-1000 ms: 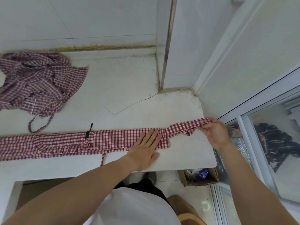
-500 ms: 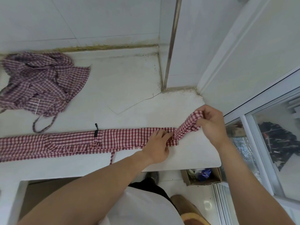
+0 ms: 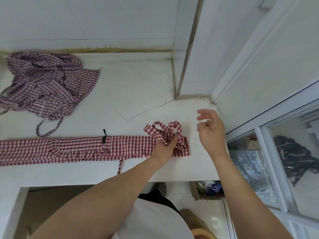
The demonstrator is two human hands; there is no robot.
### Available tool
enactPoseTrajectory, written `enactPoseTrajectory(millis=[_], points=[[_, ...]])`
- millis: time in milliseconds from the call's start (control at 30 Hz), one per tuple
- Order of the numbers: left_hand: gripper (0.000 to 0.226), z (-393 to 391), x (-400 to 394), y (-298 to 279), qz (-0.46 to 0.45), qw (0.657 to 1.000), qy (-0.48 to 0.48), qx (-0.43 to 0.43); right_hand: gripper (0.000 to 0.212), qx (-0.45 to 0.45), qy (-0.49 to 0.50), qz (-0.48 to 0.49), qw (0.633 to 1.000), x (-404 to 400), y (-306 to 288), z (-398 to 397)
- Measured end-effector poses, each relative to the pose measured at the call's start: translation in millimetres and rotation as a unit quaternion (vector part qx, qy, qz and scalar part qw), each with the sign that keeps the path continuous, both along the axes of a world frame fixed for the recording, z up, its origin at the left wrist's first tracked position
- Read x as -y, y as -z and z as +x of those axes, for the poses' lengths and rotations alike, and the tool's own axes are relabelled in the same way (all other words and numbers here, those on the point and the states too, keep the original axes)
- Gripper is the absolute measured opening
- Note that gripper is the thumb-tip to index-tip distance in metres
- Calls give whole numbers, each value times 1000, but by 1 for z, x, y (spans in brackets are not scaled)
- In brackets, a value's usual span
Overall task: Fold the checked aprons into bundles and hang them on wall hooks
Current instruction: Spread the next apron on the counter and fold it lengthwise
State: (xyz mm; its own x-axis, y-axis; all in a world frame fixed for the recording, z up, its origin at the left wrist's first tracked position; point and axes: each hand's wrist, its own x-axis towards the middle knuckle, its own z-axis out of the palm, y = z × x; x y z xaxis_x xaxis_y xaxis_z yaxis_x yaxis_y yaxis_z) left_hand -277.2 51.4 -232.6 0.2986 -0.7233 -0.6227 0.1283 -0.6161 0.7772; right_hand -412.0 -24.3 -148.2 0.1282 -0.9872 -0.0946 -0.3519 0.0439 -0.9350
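A red-and-white checked apron [image 3: 77, 149], folded into a long narrow strip, lies along the front of the white counter [image 3: 131, 94]. Its straps are bunched in a loose heap [image 3: 165, 130] on the strip's right end. My left hand [image 3: 166, 147] presses down on that end, fingers curled into the bunched straps. My right hand [image 3: 209, 130] hovers just right of the heap, fingers loosely spread, holding nothing. A second checked apron [image 3: 44, 83], darker and crumpled, sits at the counter's back left. No wall hooks are in view.
White tiled walls rise behind the counter, with a metal corner trim [image 3: 188, 49]. A window frame and glass [image 3: 276, 152] stand to the right. A cardboard box [image 3: 207, 188] of items sits on the floor below the counter's right end.
My right hand brought the apron's strap end back over the strip and let it go; it now hovers with nothing in it. My left hand went from flat to gripping the bunched straps.
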Motion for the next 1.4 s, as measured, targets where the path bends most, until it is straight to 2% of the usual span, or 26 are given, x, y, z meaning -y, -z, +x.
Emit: enactPoseTrajectory(millis=[67, 167, 267, 333, 433, 500, 633, 833, 900, 967, 1067, 1133, 1200, 1300, 1400], points=[[47, -2, 0, 1, -16, 1000, -6, -13, 42, -73, -23, 33, 997, -3, 30, -10], [42, 0, -1, -2, -33, 999, -5, -42, 33, -70, -136, 65, 986, -23, 63, -7], [33, 4, -4, -1, -48, 997, 12, -51, 31, -59, -181, -41, 981, -44, 90, 1], [28, 10, -7, -2, -62, 996, 15, -67, 32, -75, -182, -77, 977, -51, 110, -1], [31, 25, -7, -13, -79, 991, -18, -104, 33, -121, -192, -124, 966, -55, 132, -3], [26, 37, -8, -20, -59, 990, -63, -113, 40, -145, -200, -137, 959, -57, 133, -2], [20, 69, -17, -24, -43, 996, -76, -23, 54, -221, -232, -150, 935, -59, 134, -1], [17, 109, -38, -17, 15, 988, 25, 154, 51, -272, -214, -173, 922, -65, 143, 3], [15, 115, -39, -15, 50, 969, 78, 230, 53, -297, -212, -170, 915, -68, 141, 5], [22, 112, -39, -14, 53, 935, 93, 338, 53, -323, -208, -172, 907, -70, 141, 8], [36, 87, -41, -23, -88, 863, 83, 490, 52, -354, -192, -165, 900, -72, 140, 14], [42, 64, -38, -29, -193, 825, 140, 512, 50, -369, -180, -159, 898, -73, 141, 17], [40, 46, -30, -30, -242, 800, 225, 500, 50, -375, -178, -149, 898, -74, 141, 19], [22, 36, -22, -13, -214, 759, 345, 509, 54, -382, -184, -147, 893, -75, 143, 18], [10, 53, -29, 4, -195, 741, 352, 538, 53, -377, -181, -154, 895, -75, 143, 17]])
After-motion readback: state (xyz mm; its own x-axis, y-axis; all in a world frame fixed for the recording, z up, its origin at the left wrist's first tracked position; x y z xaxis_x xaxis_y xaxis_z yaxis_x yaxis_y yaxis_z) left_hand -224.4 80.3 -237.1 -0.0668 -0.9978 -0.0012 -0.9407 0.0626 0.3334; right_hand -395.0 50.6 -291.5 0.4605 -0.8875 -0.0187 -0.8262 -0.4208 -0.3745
